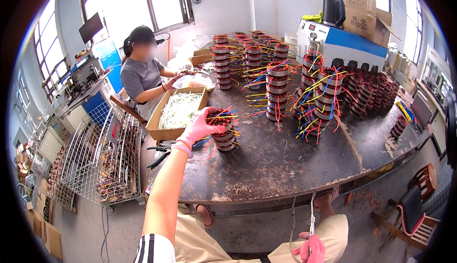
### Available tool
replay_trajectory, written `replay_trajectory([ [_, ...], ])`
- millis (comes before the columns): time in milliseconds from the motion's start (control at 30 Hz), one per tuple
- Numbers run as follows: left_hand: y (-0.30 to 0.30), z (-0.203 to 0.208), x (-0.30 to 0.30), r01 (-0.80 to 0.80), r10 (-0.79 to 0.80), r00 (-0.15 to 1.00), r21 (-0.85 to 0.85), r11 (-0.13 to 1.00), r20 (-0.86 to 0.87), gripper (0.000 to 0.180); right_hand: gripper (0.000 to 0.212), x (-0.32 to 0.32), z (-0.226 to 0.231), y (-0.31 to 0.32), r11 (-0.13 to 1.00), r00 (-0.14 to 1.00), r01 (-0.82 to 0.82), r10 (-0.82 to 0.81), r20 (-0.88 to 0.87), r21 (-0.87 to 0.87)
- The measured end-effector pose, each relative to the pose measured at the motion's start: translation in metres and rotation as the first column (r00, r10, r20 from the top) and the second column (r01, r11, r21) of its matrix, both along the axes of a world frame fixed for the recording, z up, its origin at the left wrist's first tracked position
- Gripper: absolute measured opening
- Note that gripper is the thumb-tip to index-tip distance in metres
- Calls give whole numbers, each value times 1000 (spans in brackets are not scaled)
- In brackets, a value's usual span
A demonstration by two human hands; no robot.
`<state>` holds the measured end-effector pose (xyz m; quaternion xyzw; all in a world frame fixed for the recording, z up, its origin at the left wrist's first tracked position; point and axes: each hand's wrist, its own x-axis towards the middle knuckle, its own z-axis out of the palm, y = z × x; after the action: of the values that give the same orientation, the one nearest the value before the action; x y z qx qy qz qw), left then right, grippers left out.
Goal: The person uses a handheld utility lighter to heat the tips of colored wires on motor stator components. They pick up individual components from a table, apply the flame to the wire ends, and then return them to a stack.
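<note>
My left hand [196,131], in a pink glove, grips the top of a short stack of wound motor stators [225,142] near the table's front left. Red, blue and yellow lead wires stick out of that stack. Low at the front, below the table edge, my right hand [312,250] in a pink glove is closed round a slim metal rod-like tool [312,215]. A thin cord or hose [292,225] hangs beside it; the tool's exact kind is unclear. Taller stator stacks [277,92] with loose coloured wires stand farther back and to the right.
A cardboard box [167,134] of thin white tubes stands left of my hand, with green-handled pliers [159,159] nearby. A co-worker [143,73] sits at the far left. Wire-mesh cages [104,163] flank the table [266,177]. A blue-and-white machine [342,44] stands at back right.
</note>
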<state>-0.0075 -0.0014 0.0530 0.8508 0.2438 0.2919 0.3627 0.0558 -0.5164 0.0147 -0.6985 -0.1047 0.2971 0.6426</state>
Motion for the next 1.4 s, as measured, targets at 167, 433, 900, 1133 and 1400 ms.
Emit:
replay_trajectory([
  [167,4,0,-16,-27,26,995,-7,1000,-97,82,46,1,-17,4,999,998,-45,45,-54,4],
  [433,-5,9,-3,30,-31,996,-20,999,-86,85,43,-2,2,-2,997,986,45,-34,-161,63],
  [900,-182,8,86,355,-372,928,233,905,31,48,32,13,0,-14,965,960,180,-130,-248,191],
  [1133,-181,-11,237,165,-153,983,122,979,-102,100,35,34,-18,-29,936,951,236,-168,-259,261],
  [1400,-166,-49,315,-7,-7,927,-34,999,-374,109,48,63,-21,-39,951,953,244,-200,-226,188],
])
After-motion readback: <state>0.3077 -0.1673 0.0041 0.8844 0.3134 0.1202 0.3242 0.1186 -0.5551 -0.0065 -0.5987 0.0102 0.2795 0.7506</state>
